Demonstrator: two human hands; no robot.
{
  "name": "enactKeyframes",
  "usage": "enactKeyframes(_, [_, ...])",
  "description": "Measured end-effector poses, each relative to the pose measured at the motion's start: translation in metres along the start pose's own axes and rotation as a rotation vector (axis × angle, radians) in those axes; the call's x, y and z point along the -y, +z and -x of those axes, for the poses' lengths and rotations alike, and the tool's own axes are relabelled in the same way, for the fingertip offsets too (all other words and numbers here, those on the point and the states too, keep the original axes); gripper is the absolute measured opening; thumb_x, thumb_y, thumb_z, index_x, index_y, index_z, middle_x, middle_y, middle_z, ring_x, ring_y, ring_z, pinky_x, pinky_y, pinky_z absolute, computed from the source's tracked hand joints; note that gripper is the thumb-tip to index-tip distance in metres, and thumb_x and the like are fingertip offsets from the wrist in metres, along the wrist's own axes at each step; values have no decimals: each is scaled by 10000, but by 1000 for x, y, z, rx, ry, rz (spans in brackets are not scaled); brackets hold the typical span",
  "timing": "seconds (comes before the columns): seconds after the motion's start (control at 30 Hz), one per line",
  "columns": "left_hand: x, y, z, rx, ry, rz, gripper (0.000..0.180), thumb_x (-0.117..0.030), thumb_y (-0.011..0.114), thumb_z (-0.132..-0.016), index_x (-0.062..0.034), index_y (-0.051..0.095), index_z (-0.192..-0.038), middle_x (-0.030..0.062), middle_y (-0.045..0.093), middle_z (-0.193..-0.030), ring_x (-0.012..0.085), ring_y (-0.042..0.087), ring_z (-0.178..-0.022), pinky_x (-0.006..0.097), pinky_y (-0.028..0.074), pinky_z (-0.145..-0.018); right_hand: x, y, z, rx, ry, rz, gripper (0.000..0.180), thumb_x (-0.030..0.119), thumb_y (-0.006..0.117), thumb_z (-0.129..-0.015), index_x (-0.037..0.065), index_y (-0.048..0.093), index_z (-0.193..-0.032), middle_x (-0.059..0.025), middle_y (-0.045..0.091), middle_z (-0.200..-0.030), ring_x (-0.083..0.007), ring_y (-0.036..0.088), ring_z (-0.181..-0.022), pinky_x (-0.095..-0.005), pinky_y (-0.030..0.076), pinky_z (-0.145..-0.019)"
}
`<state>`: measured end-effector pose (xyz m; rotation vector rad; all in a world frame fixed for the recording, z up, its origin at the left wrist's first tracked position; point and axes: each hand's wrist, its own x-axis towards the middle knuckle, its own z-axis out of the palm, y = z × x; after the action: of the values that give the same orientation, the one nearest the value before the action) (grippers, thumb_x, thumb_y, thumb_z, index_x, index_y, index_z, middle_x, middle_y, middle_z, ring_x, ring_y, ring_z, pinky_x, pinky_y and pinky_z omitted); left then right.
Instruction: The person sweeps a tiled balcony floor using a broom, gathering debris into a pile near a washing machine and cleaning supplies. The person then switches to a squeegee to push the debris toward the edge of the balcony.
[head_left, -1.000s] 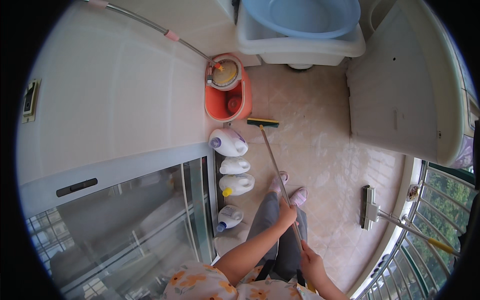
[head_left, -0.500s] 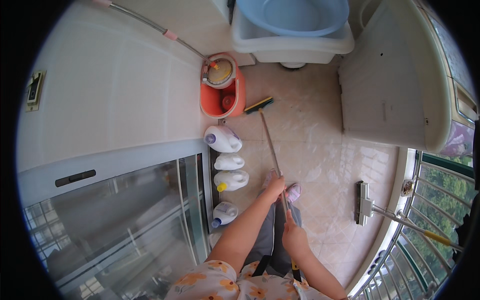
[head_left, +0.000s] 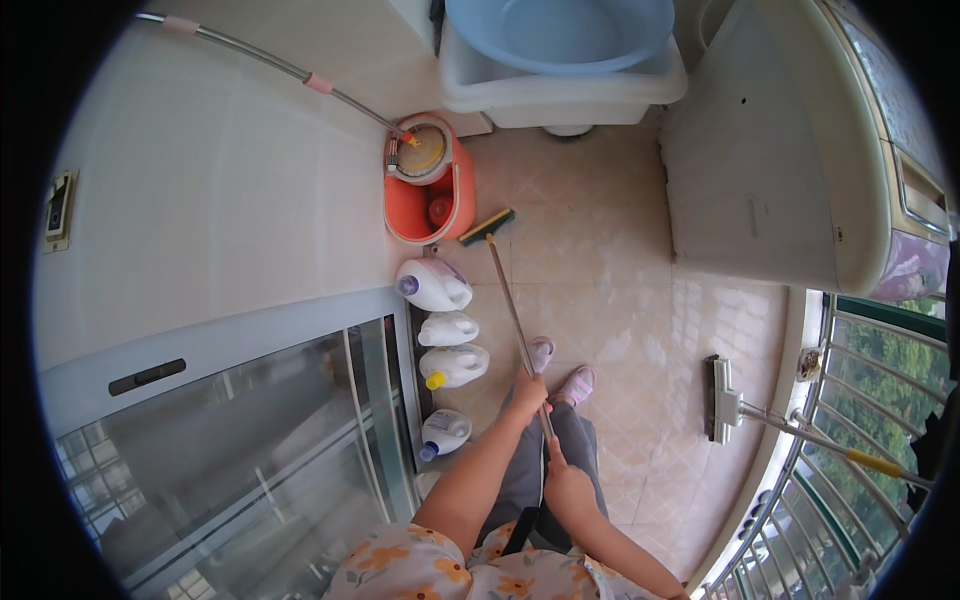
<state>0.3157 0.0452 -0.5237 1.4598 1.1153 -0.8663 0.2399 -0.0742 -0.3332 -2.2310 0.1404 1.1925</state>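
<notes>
A long-handled floor brush (head_left: 510,297) slants across the tiles, its narrow dark green and yellow head (head_left: 487,227) on the floor beside the orange mop bucket (head_left: 459,212). My left hand (head_left: 526,390) is wrapped round the metal handle, above my feet. Lower down, nearer my body, my right hand (head_left: 569,490) grips the same handle, its index finger stretched along the shaft. The handle's lower end is hidden behind my right hand and arm.
A spin mop (head_left: 345,98) leans in the bucket. White detergent bottles (head_left: 436,284) line the sliding door. At the back are a blue basin (head_left: 560,40) and a white tub (head_left: 570,105); at right, a washing machine (head_left: 770,160) and a second floor mop (head_left: 722,400) by the railing.
The brush head has come slightly left and toward me, alongside the bucket. Both hands have shifted left with the handle, and the whole view has moved a little. My feet show more fully.
</notes>
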Motion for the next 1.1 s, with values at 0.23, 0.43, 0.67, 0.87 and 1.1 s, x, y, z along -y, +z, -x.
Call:
enactKeyframes(0.23, [-34,10,-21,17,28,19,312,-243,416,-972,-75,356,-1227,140,559,-725,253,584,-481,367,491,-364,-6,-20,-29,-90,-21,89,612,117,511,-891,80,332,-1476,-223,629,-721,-381,645,-616,-485,524,-569])
enactKeyframes(0.43, [-6,42,24,-119,146,-213,406,-183,402,-936,62,326,-1251,308,640,-861,353,649,-519,413,534,-440,-24,-35,9,-55,18,73,537,161,516,-919,109,391,-1439,-224,621,-657,-402,632,-596,-513,497,-552])
enactKeyframes(0.67, [-8,8,-54,-178,139,-299,353,-150,473,-936,32,337,-1206,260,634,-864,340,648,-512,405,524,-393,8,-17,-26,9,24,172,678,89,508,-856,115,302,-1502,-221,633,-802,-372,670,-668,-461,549,-601])
enactKeyframes(0.87, [-49,30,-55,-124,79,-185,338,-153,473,-949,8,327,-1207,244,616,-879,358,649,-526,396,507,-344,-3,-25,-53,2,65,208,693,100,496,-851,117,280,-1510,-252,621,-822,-388,673,-694,-459,556,-619])
enactKeyframes(1.1, [-82,-12,-160,-201,295,-284,336,-219,433,-975,-6,280,-1184,232,601,-858,333,637,-505,413,508,-353,18,-16,-134,-94,-53,150,698,84,500,-843,104,278,-1504,-287,635,-887,-391,682,-725,-479,556,-622])
